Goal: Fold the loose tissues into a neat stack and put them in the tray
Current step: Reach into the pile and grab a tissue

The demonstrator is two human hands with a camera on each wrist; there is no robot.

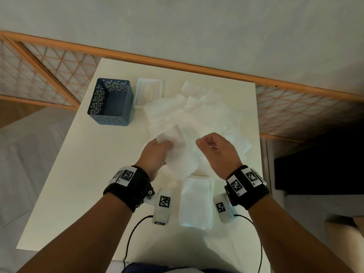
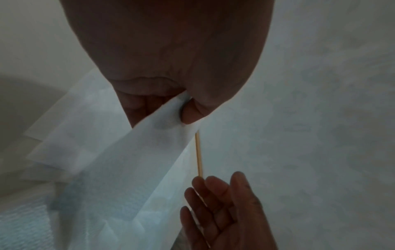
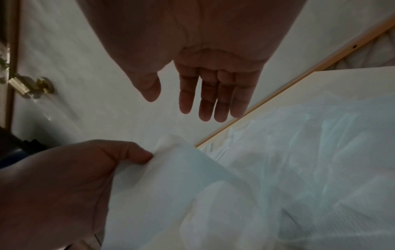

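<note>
My left hand [image 1: 157,150] pinches a white tissue [image 1: 177,152] by its upper corner and holds it up above the table; the pinch shows as thumb on tissue [image 2: 149,143] in the left wrist view. My right hand [image 1: 212,146] hovers just right of it, fingers straight and loose, holding nothing [image 3: 205,94]. A heap of loose white tissues [image 1: 206,115] lies behind both hands. A folded stack of tissues [image 1: 197,201] rests on the table between my wrists. The white tray [image 1: 149,83] lies at the back, partly under the heap.
A dark blue perforated box [image 1: 112,101] stands at the back left of the white table [image 1: 78,174], beside the tray. A wooden lattice screen [image 1: 49,71] runs behind the table. Cables trail off the table's near edge.
</note>
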